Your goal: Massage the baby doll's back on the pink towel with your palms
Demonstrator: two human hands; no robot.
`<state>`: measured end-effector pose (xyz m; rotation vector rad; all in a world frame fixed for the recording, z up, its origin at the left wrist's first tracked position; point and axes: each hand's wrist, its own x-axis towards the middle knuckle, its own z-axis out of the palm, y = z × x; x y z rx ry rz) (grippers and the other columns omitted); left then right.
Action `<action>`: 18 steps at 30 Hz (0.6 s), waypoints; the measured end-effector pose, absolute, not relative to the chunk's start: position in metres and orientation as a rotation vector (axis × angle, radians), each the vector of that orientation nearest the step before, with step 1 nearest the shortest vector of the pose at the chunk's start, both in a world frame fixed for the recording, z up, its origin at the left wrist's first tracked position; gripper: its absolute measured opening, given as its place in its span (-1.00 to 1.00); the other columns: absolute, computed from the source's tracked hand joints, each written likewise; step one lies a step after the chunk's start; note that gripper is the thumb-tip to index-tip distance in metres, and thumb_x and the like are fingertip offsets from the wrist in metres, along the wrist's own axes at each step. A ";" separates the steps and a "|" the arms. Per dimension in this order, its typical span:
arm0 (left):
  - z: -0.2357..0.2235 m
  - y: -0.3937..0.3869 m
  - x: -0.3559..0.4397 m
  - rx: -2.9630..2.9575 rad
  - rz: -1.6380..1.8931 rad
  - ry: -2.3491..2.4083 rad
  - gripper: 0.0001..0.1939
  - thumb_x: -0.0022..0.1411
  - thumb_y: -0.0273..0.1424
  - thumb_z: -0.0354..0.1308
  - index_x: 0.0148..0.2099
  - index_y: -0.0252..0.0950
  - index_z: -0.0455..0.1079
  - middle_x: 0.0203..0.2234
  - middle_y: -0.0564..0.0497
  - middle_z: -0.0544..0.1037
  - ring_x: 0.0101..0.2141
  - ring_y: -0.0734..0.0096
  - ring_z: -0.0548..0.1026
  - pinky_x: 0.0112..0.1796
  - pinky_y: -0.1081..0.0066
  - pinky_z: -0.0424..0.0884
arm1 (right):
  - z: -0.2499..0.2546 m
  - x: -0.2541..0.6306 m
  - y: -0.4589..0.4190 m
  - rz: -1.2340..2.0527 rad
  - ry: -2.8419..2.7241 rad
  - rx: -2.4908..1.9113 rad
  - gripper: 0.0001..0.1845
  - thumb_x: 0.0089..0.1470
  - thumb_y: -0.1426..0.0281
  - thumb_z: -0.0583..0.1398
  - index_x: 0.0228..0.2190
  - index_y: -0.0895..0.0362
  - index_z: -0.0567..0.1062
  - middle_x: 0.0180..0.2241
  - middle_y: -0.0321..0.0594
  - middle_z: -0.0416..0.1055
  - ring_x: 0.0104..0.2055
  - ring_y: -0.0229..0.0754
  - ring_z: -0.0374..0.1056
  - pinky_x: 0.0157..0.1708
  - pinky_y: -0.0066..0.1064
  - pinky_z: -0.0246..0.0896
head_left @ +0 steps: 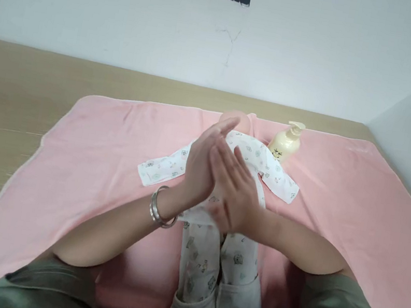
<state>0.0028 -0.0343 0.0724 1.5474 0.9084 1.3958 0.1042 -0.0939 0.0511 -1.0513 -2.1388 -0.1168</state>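
Note:
My left hand [201,169] and my right hand [237,193] are raised with palms facing and touching, fingers stretched out and pointing up and away from me. No object shows between them. Part of my right hand is smeared by motion. On my left wrist are silver bangles [157,210]. Below and behind the hands lies a baby doll in a white printed outfit [199,268], its sleeves spread to both sides and its trouser legs towards me. The doll's head [243,121] shows only in part; my hands hide much of its torso.
A cream pump bottle [284,145] stands beyond the doll's sleeve, to the right. Doll and bottle are on a pink blanket [353,210] spread over a wooden surface [6,94]. A white wall [151,29] rises behind.

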 end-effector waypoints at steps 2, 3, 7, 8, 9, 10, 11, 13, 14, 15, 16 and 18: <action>0.058 -0.025 0.004 1.507 1.381 1.021 -0.69 0.38 -0.46 -0.05 0.04 -0.23 0.45 0.07 -0.01 0.54 0.13 0.28 0.47 0.16 0.21 0.43 | 0.040 0.114 -0.076 0.098 -2.044 -1.222 -0.35 0.34 0.20 -0.21 0.28 0.26 0.19 0.31 -0.02 0.20 0.43 -0.08 -0.04 0.41 -0.02 -0.07; 0.049 -0.022 0.004 1.513 1.367 1.070 -0.70 0.34 -0.47 -0.01 0.03 -0.25 0.46 0.05 -0.03 0.55 0.11 0.27 0.48 0.15 0.20 0.44 | 0.034 0.120 -0.067 0.185 -2.020 -1.298 -0.41 0.33 0.28 -0.17 0.25 0.24 0.26 0.29 -0.03 0.24 0.41 -0.08 0.03 0.40 0.01 -0.05; 0.012 -0.013 0.003 1.740 1.366 1.105 -0.70 0.33 -0.42 0.00 0.04 -0.28 0.44 0.02 -0.08 0.56 0.07 0.26 0.50 0.15 0.14 0.42 | 0.016 0.138 -0.037 0.307 -2.106 -1.296 -0.43 0.15 0.52 -0.07 0.12 0.15 0.45 0.23 -0.14 0.35 0.38 -0.08 0.11 0.42 0.06 -0.12; 0.005 -0.012 0.003 1.808 1.378 1.092 -0.69 0.34 -0.42 -0.02 0.05 -0.28 0.43 0.02 -0.10 0.56 0.07 0.26 0.49 0.16 0.13 0.41 | 0.013 0.141 -0.032 0.304 -2.126 -1.271 -0.42 0.13 0.53 -0.06 0.11 0.12 0.46 0.22 -0.19 0.36 0.38 -0.09 0.10 0.42 0.05 -0.12; 0.001 -0.011 0.003 1.869 1.385 1.079 -0.68 0.35 -0.42 -0.04 0.06 -0.28 0.42 0.03 -0.11 0.55 0.08 0.26 0.48 0.17 0.13 0.39 | 0.011 0.143 -0.028 0.298 -2.135 -1.266 -0.42 0.13 0.52 -0.06 0.11 0.10 0.46 0.22 -0.22 0.36 0.38 -0.10 0.10 0.42 0.04 -0.12; -0.002 -0.011 0.004 1.922 1.387 1.069 -0.67 0.35 -0.43 -0.05 0.09 -0.29 0.40 0.05 -0.11 0.54 0.09 0.26 0.47 0.18 0.12 0.38 | 0.010 0.145 -0.025 0.287 -2.130 -1.290 -0.43 0.15 0.51 -0.06 0.12 0.09 0.45 0.22 -0.23 0.36 0.38 -0.11 0.09 0.42 0.03 -0.12; -0.004 -0.012 0.004 1.961 1.381 1.066 -0.65 0.34 -0.44 -0.04 0.12 -0.29 0.38 0.08 -0.12 0.52 0.11 0.25 0.45 0.19 0.12 0.37 | 0.010 0.145 -0.024 0.272 -2.113 -1.338 -0.43 0.16 0.49 -0.06 0.15 0.11 0.43 0.24 -0.22 0.33 0.39 -0.10 0.08 0.42 0.03 -0.12; -0.006 -0.014 0.004 1.996 1.361 1.079 -0.60 0.30 -0.46 -0.01 0.17 -0.29 0.32 0.12 -0.13 0.49 0.14 0.24 0.43 0.19 0.12 0.37 | 0.010 0.145 -0.025 0.232 -2.061 -1.481 -0.41 0.18 0.45 -0.06 0.21 0.20 0.35 0.30 -0.12 0.24 0.41 -0.05 0.04 0.42 0.05 -0.13; -0.007 -0.015 0.003 2.001 1.351 1.086 -0.58 0.29 -0.47 0.01 0.19 -0.29 0.30 0.13 -0.13 0.47 0.14 0.23 0.42 0.19 0.11 0.36 | 0.011 0.143 -0.028 0.211 -2.039 -1.553 -0.40 0.19 0.43 -0.06 0.23 0.26 0.31 0.32 -0.06 0.19 0.42 -0.02 0.01 0.41 0.06 -0.13; -0.008 -0.015 0.003 1.996 1.347 1.092 -0.57 0.29 -0.46 0.01 0.20 -0.28 0.29 0.14 -0.13 0.47 0.15 0.22 0.42 0.19 0.11 0.36 | 0.011 0.141 -0.033 0.189 -2.027 -1.608 -0.39 0.21 0.41 -0.07 0.25 0.32 0.27 0.33 0.01 0.15 0.42 0.01 -0.01 0.41 0.06 -0.12; -0.009 -0.016 0.002 1.980 1.349 1.097 -0.57 0.30 -0.45 0.00 0.20 -0.27 0.28 0.14 -0.13 0.46 0.15 0.22 0.41 0.19 0.10 0.36 | 0.012 0.138 -0.039 0.164 -2.032 -1.638 -0.38 0.22 0.40 -0.07 0.25 0.37 0.26 0.34 0.06 0.13 0.43 0.03 -0.03 0.41 0.06 -0.11; -0.011 -0.017 0.001 1.925 1.371 1.100 -0.59 0.35 -0.38 -0.01 0.22 -0.25 0.26 0.16 -0.14 0.44 0.17 0.21 0.40 0.20 0.09 0.35 | 0.013 0.131 -0.052 0.105 -2.089 -1.612 -0.40 0.24 0.40 -0.07 0.23 0.38 0.28 0.33 0.07 0.15 0.44 0.06 -0.06 0.41 0.05 -0.11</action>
